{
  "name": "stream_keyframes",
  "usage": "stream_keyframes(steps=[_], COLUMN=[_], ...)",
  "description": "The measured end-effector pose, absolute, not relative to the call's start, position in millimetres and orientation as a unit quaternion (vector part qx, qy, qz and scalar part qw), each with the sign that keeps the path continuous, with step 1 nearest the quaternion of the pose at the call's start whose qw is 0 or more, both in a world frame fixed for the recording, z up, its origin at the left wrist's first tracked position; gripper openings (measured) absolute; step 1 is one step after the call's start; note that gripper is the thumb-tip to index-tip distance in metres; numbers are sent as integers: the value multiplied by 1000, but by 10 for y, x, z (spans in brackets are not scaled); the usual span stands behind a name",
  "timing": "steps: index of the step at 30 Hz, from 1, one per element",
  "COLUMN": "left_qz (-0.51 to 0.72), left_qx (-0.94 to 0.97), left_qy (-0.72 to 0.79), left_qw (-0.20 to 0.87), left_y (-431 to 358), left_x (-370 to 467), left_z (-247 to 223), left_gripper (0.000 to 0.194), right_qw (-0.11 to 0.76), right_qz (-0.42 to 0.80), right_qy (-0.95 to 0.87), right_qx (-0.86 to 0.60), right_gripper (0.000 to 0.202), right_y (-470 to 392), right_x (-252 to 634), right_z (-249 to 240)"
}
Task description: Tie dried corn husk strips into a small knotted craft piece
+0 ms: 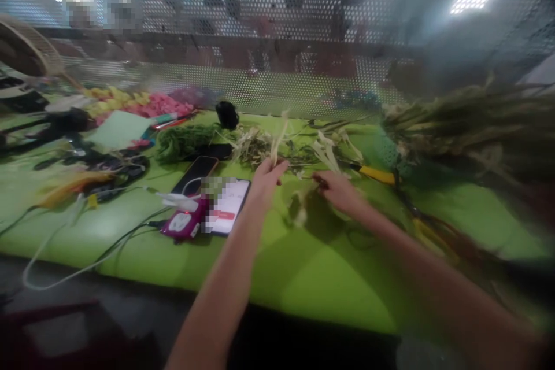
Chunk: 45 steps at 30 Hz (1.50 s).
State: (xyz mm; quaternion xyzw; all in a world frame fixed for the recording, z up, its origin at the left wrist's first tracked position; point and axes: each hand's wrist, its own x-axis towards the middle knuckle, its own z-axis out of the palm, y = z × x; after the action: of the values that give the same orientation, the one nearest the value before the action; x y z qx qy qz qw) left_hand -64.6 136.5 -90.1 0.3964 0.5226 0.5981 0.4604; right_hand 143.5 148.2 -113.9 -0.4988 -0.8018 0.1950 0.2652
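Observation:
My left hand (269, 172) is closed around a pale, dried plant strip (281, 133) that stands up from its fingers. To the right, my right hand (333, 185) has its fingers pinched together; what is between them is too small and blurred to make out. Below it a crumpled pale scrap (298, 209) shows blurred over the green table (303, 277). A heap of dried stems and leaves (255, 145) lies just beyond my left hand. More pale dried strips (327, 150) lie behind my right hand.
A lit phone (232, 208), a dark phone (195, 173) and a magenta power strip (184, 222) with cables lie left. A yellow-handled tool (375, 174) and a large dried bundle (459, 127) are right. Green mesh (184, 141) and pink flowers (160, 105) stand back left.

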Motion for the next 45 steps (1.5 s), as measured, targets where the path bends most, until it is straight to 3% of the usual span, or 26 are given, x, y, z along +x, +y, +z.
stream_keyframes(steps=[3,6,11,15,23,28,35,39,45], left_qz=[518,479,460,438,434,507,570,556,536], left_qx=[484,494,459,514,536,460,404,421,457], left_qy=[544,513,422,413,445,461,435,435,466], left_qw=[448,513,631,612,571,564,567,569,535], left_y=[1359,1305,1179,1182,1206,1264,1247,1200,1209], left_x=[-632,-533,-292,-203,-249,-250,-185,-137,-192], left_z=[-938,-968,-980,-1014,-1051,-1112,-1120,-1057,-1003], left_gripper=[22,28,32,34,22,24,27,22,19], right_qw=[327,377,337,338,401,459,329,355,373], right_qz=[145,94,-60,-98,-27,1,38,84,291], right_qy=[-796,-793,-812,-812,-773,-755,-801,-782,-728], right_qx=[-488,-469,-472,-467,-491,-469,-499,-505,-496], right_gripper=[28,19,20,21,16,33,24,23,24], right_y=[1435,1383,1335,1331,1374,1260,1116,1163,1251], right_x=[1451,1512,1575,1595,1655,1575,1351,1363,1410], right_z=[-1014,-868,-771,-747,-687,-657,-816,-847,-800])
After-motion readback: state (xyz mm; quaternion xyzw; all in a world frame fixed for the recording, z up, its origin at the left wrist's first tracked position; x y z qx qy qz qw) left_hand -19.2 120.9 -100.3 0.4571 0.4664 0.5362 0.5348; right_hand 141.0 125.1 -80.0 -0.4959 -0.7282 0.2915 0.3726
